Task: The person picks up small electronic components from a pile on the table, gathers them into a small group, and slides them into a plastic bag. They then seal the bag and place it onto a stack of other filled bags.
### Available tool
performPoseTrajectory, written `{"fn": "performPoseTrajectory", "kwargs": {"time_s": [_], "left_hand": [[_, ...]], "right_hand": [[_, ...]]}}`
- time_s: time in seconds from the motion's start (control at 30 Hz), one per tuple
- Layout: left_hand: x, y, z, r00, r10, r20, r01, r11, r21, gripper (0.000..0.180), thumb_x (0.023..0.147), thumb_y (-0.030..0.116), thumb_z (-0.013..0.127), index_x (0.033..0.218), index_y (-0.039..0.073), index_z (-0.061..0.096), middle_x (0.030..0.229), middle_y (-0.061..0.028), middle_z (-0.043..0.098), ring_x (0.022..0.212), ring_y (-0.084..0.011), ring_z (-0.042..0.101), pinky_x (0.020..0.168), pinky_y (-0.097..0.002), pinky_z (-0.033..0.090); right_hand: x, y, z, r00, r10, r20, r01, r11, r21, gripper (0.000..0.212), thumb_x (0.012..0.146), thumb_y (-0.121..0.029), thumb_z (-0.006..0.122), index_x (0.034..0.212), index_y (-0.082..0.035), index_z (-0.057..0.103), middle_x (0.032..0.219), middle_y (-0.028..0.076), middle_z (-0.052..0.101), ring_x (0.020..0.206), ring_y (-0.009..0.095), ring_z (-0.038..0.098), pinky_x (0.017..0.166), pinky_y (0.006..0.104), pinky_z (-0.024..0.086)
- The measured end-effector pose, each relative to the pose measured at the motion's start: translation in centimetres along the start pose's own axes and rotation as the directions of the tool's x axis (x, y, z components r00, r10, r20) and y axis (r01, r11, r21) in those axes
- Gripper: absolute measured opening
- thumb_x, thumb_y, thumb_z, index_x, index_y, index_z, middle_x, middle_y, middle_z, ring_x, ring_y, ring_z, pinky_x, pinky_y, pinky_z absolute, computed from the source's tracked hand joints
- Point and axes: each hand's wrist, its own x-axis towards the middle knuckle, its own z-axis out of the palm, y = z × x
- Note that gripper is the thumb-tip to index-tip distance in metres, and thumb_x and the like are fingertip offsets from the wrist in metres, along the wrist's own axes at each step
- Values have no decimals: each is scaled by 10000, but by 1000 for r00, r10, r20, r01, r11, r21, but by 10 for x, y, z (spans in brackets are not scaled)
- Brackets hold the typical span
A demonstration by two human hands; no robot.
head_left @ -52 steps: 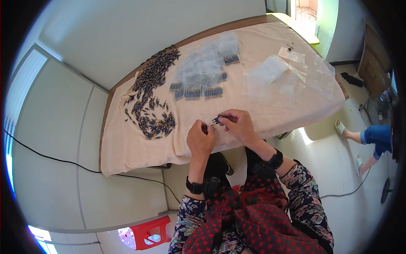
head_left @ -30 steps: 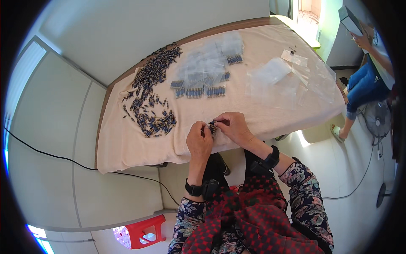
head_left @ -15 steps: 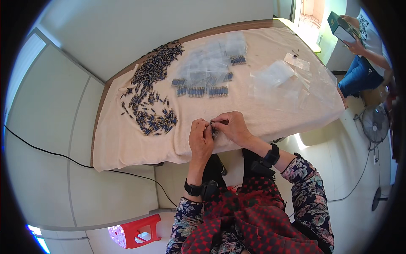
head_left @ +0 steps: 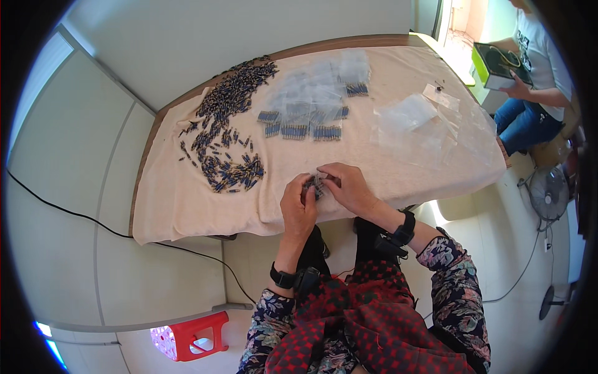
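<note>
Both bare hands meet above the near edge of the table, around a small bundle of dark pieces with a clear, shiny covering (head_left: 318, 185). Fingers hide much of it, so the number of pieces inside cannot be counted, and whether the covering is sealed cannot be told. The left hand (head_left: 299, 204) is closed on the bundle's left side, its thumb toward the right hand and its other fingertips partly out of sight. The right hand (head_left: 350, 188) has its thumb and forefinger at the bundle's other side; whether they pinch it or only touch it cannot be made out.

Beneath lies a pale peach cloth (head_left: 361, 146). To the left spreads a heap of small blue cylindrical pieces with brass-coloured ends (head_left: 233, 172), too tangled farther back to separate. Beyond the hands, clear plastic bags holding rows of such pieces (head_left: 327, 133) overlap, partly covering one another. At right, flat clear plastic bags (head_left: 408, 115) blend at their edges into the cloth.

At upper right a co-worker, head cut off by the frame, holds a black-and-green box (head_left: 498, 76); the far hand is mostly hidden behind it.
</note>
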Motion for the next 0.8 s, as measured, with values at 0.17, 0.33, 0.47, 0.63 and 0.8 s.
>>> {"fn": "performPoseTrajectory", "kwargs": {"time_s": [0.17, 0.33, 0.47, 0.63, 0.8], "left_hand": [[-10, 0, -5, 961, 276, 17, -253, 853, 456, 296, 825, -26, 562, 1119, -4, 591, 1194, -156, 587, 1020, -303, 544, 900, -366, 431], [-13, -4, -6, 953, 295, 62, -279, 782, 557, 330, 843, -15, 519, 1168, -8, 578, 1249, -190, 555, 1178, -376, 480, 985, -409, 390], [-14, -9, -2, 971, 229, 64, -224, 792, 567, 340, 862, -10, 494, 1195, -15, 559, 1274, -205, 533, 1223, -388, 454, 1008, -426, 381], [-13, -9, -4, 980, 171, 100, -198, 809, 554, 354, 870, -9, 482, 1219, -25, 534, 1295, -220, 509, 1223, -402, 452, 1025, -444, 374], [-11, -6, -6, 982, 155, 108, -188, 835, 516, 360, 873, -14, 472, 1229, -28, 521, 1302, -223, 500, 1216, -407, 459, 1022, -438, 383]], "right_hand": [[-13, 0, -1, 992, -69, -106, 62, 996, -66, 282, 802, 0, 562, 1079, 10, 619, 981, 165, 641, 952, 319, 582, 833, 393, 467], [-25, -6, 10, 985, -125, -122, 101, 977, -189, 406, 803, 46, 529, 1207, 3, 548, 1024, 160, 638, 951, 327, 593, 860, 381, 472], [-30, -16, 15, 996, -25, -87, -1, 957, -290, 471, 804, 56, 495, 1272, 1, 496, 1080, 162, 618, 1034, 332, 550, 913, 397, 431], [-28, -19, 20, 993, -43, -106, 11, 958, -288, 495, 815, 23, 504, 1309, 2, 463, 1120, 173, 595, 1045, 335, 537, 920, 407, 410], [-21, -18, 19, 998, -44, -38, 34, 968, -250, 527, 830, -33, 534, 1342, 8, 414, 1119, 185, 591, 1060, 327, 531, 930, 412, 393]]}}
